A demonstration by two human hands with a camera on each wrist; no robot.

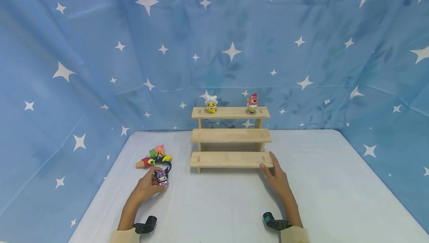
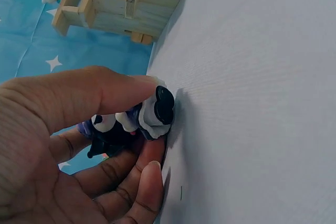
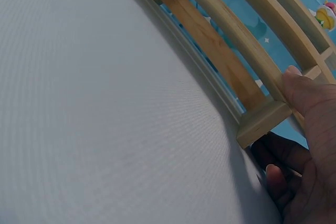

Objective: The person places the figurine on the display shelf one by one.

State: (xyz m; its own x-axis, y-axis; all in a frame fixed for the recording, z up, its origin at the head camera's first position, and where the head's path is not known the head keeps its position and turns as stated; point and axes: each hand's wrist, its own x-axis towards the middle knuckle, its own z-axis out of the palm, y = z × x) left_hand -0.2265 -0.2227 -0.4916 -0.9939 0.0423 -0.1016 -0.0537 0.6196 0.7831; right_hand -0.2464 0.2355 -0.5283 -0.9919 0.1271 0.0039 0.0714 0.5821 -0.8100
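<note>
My left hand [image 1: 149,186] pinches a small figurine [image 1: 162,177] with a black hood, white face and purple bow. In the left wrist view the thumb lies across the figurine [image 2: 155,114], the fingers curl under it, and its dark base faces the camera. At the right end of the lowest step of a three-tier wooden display stand [image 1: 231,157], my right hand [image 1: 277,179] grips the board. The right wrist view has the thumb on the board's edge and the other fingers bent around the end of the stand [image 3: 265,121], partly in shadow.
Two figurines stand on the top tier: a yellow one with a white hood [image 1: 211,104] at left and a pink one [image 1: 252,103] at right. Several toys, among them a red one with a cone [image 1: 145,163], lie beyond my left hand. A starry blue curtain [image 1: 231,30] surrounds the white table [image 1: 221,205].
</note>
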